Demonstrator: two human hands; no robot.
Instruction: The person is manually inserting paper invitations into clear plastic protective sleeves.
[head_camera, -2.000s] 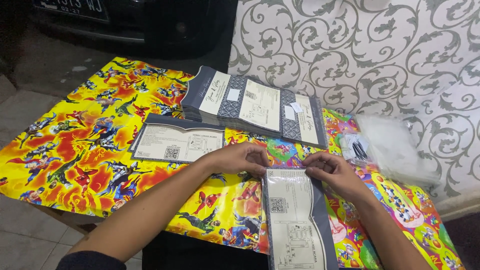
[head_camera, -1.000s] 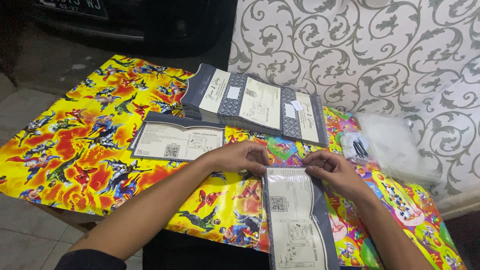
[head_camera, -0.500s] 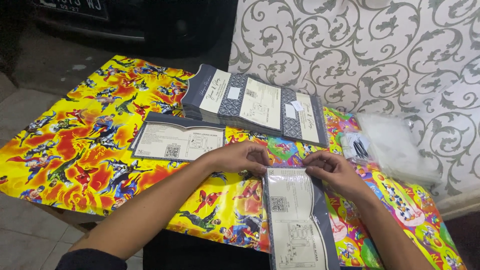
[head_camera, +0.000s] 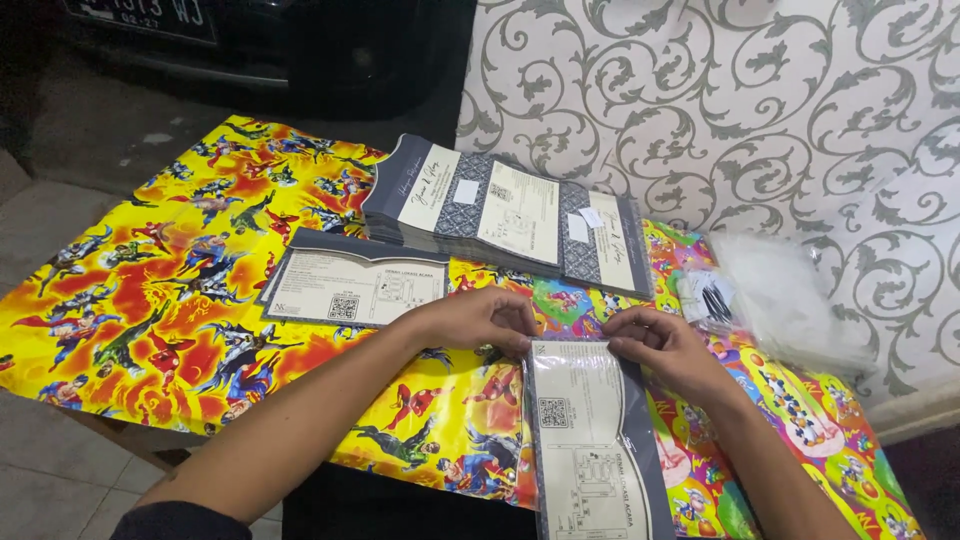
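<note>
A long grey and cream printed card in a clear plastic sleeve (head_camera: 592, 440) lies lengthwise in front of me on the bright cartoon-patterned table cover (head_camera: 160, 300). My left hand (head_camera: 478, 318) pinches the sleeve's far left corner. My right hand (head_camera: 668, 345) presses the far right corner, fingers curled on the sleeve's top edge. Both forearms reach in from the bottom.
A stack of the same grey and cream cards (head_camera: 505, 212) lies spread at the back of the table. One card (head_camera: 350, 283) lies flat to the left. A pile of clear plastic sleeves (head_camera: 785, 300) sits at right by the patterned wall (head_camera: 760, 110). A dark vehicle (head_camera: 250, 40) stands behind.
</note>
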